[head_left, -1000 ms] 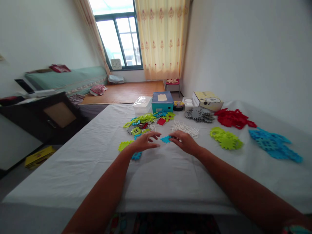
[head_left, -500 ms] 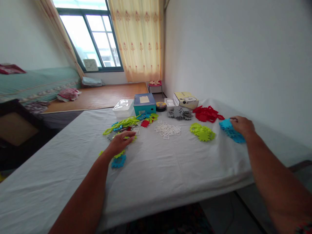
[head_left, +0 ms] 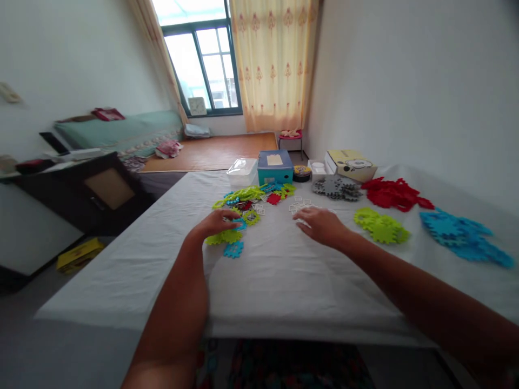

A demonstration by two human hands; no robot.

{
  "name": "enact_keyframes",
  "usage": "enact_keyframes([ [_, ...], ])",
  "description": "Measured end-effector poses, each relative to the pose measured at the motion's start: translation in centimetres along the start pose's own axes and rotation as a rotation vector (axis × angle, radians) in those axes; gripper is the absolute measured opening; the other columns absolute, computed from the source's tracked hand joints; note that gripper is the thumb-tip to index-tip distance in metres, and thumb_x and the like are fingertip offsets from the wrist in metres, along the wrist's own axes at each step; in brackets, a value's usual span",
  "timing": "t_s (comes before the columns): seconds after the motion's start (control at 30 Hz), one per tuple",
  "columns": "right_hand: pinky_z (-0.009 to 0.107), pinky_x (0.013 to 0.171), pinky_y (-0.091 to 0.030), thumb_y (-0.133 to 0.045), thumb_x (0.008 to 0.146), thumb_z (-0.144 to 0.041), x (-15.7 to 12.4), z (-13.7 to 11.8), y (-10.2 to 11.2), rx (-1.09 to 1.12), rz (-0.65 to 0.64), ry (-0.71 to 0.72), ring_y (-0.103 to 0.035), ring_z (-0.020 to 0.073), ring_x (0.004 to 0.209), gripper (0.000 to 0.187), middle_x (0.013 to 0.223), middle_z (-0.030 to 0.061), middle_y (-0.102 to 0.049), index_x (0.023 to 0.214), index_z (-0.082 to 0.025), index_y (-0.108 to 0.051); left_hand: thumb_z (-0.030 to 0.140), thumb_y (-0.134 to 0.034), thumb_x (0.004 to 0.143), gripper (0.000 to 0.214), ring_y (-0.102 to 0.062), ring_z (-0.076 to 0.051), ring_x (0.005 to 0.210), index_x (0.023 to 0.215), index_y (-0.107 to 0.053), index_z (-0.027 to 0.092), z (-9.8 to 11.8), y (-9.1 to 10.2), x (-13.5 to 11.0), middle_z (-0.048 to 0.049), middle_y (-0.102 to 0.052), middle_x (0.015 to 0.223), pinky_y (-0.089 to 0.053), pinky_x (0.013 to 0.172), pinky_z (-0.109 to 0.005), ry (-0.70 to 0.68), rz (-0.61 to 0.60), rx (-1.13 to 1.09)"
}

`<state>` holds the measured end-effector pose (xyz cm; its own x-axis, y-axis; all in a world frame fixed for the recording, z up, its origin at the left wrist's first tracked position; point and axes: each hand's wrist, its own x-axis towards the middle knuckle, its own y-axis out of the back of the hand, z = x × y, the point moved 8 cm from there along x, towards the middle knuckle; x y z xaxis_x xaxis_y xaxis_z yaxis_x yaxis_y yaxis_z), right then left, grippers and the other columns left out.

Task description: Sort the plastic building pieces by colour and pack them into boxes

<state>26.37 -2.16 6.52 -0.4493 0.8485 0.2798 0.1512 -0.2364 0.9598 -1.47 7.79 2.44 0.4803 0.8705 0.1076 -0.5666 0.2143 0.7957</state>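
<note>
My left hand [head_left: 219,222] is over the left pile, thumb and fingers closed on the edge of a blue toothed plastic piece [head_left: 242,223]. Below that hand lie yellow-green toothed pieces [head_left: 231,236] and a blue square frame piece [head_left: 234,249]. A yellow-green frame [head_left: 251,217] rests just right of its fingertips. Empty, with fingers stretched forward and thumb apart, my right hand [head_left: 322,224] hovers at the front of the small white square pieces [head_left: 298,205], covering part of them. A red piece [head_left: 274,199] sits in the mixed pile between the hands.
Sorted piles on the right are grey [head_left: 336,187], red [head_left: 395,194], yellow-green [head_left: 381,226] and blue [head_left: 462,235]. Along the back stand a clear plastic tub [head_left: 242,172], a blue box [head_left: 275,168], a round tin [head_left: 301,173] and a yellow box [head_left: 351,165]. White cloth [head_left: 284,292] covers the table.
My right hand has left the blue pile at the far right and moved left to the white pieces. A blue piece now shows at my left fingertips. The view has turned left.
</note>
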Motion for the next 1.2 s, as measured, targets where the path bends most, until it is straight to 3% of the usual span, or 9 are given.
enact_keyframes([
  [0.13, 0.032, 0.081, -0.046, -0.047, 0.094, -0.024, 1.5, -5.2, -3.5, 0.034, -0.006, 0.111, -0.061, 0.0208, 0.100, 0.023, 0.111, 0.0067, -0.069, 0.103, -0.022, -0.067, 0.046, -0.073, 0.063, 0.044, -0.063, -0.023, 0.097, 0.100, -0.072, 0.022, 0.9, -0.9, -0.2, -0.0046, -0.070, 0.106, -0.049, 0.088, -0.032, -0.080, -0.067, 0.187],
  [0.3, 0.033, 0.087, -0.047, -0.048, 0.092, -0.020, 0.6, -4.5, -5.5, 0.205, 0.042, 0.139, -0.061, 0.0195, 0.099, 0.021, 0.107, 0.0056, -0.070, 0.100, -0.021, -0.067, 0.035, -0.072, 0.064, 0.031, -0.062, -0.022, 0.090, 0.091, -0.072, 0.021, 1.6, -0.8, -0.1, -0.0040, -0.068, 0.092, -0.048, 0.085, -0.031, -0.067, -0.025, 0.324],
  [0.47, 0.033, 0.086, -0.051, -0.048, 0.091, -0.020, 0.1, -2.7, -4.7, 0.431, 0.209, 0.043, -0.064, 0.0167, 0.090, 0.026, 0.108, 0.0052, -0.068, 0.113, -0.023, -0.063, 0.038, -0.071, 0.069, 0.031, -0.062, -0.018, 0.087, 0.092, -0.068, 0.018, 3.3, 0.0, -0.6, -0.0047, -0.067, 0.096, -0.051, 0.074, -0.027, -0.091, -0.002, -0.013],
  [0.6, 0.031, 0.082, -0.054, -0.054, 0.092, -0.028, 0.1, -4.8, -3.3, 0.562, 0.279, 0.171, -0.063, 0.0124, 0.080, 0.045, 0.132, 0.0084, -0.055, 0.136, -0.026, -0.045, 0.039, -0.073, 0.072, 0.036, -0.063, -0.017, 0.090, 0.098, -0.064, 0.016, 6.7, -2.5, -0.8, -0.0072, -0.066, 0.101, -0.052, 0.074, -0.027, -0.193, -0.177, -0.319],
  [0.7, 0.032, 0.085, -0.053, -0.051, 0.094, -0.031, -0.2, -6.9, -2.8, 0.528, 0.265, 0.330, -0.063, 0.0156, 0.089, 0.031, 0.118, 0.0057, -0.064, 0.124, -0.027, -0.057, 0.038, -0.074, 0.072, 0.039, -0.064, -0.017, 0.088, 0.102, -0.064, 0.016, 8.3, -5.3, -0.9, -0.0072, -0.067, 0.098, -0.052, 0.073, -0.026, -0.219, -0.337, -0.383],
  [0.8, 0.034, 0.083, -0.052, -0.047, 0.096, -0.032, 0.0, -6.1, -2.2, 0.445, 0.302, 0.305, -0.062, 0.0182, 0.088, 0.022, 0.097, 0.0046, -0.071, 0.107, -0.025, -0.066, 0.040, -0.074, 0.073, 0.043, -0.065, -0.019, 0.094, 0.106, -0.064, 0.016, 8.5, -6.5, -0.6, -0.0085, -0.067, 0.101, -0.053, 0.077, -0.029, -0.215, -0.368, -0.441],
  [0.97, 0.033, 0.070, -0.054, -0.049, 0.092, -0.038, -2.4, 5.4, 1.7, 0.370, 0.429, -0.218, -0.066, 0.0205, 0.082, 0.031, 0.098, 0.0080, -0.070, 0.114, -0.022, -0.064, 0.050, -0.067, 0.076, 0.044, -0.065, -0.018, 0.089, 0.102, -0.068, 0.015, 5.4, -3.1, 0.8, -0.0088, -0.071, 0.101, -0.052, 0.079, -0.030, -0.106, -0.006, -0.466],
  [1.1, 0.046, 0.077, -0.048, -0.042, 0.090, -0.045, -12.2, 19.7, 5.8, 0.064, 0.515, -0.671, -0.065, 0.0315, 0.091, 0.038, 0.101, 0.0143, -0.068, 0.118, -0.028, -0.061, 0.051, -0.067, 0.074, 0.044, -0.066, -0.018, 0.084, 0.098, -0.071, 0.014, 2.7, 0.6, 0.8, -0.0075, -0.073, 0.094, -0.052, 0.078, -0.031, -0.041, 0.314, -0.419],
  [1.2, 0.056, 0.072, -0.043, -0.045, 0.085, -0.046, -21.3, 29.8, 6.2, -0.079, 0.517, -0.906, -0.064, 0.0372, 0.086, 0.025, 0.082, 0.0138, -0.065, 0.097, -0.038, -0.066, 0.047, -0.062, 0.076, 0.042, -0.066, -0.018, 0.080, 0.100, -0.070, 0.014, 1.5, 1.6, 0.6, -0.0061, -0.073, 0.088, -0.052, 0.074, -0.031, 0.000, 0.385, -0.364],
])
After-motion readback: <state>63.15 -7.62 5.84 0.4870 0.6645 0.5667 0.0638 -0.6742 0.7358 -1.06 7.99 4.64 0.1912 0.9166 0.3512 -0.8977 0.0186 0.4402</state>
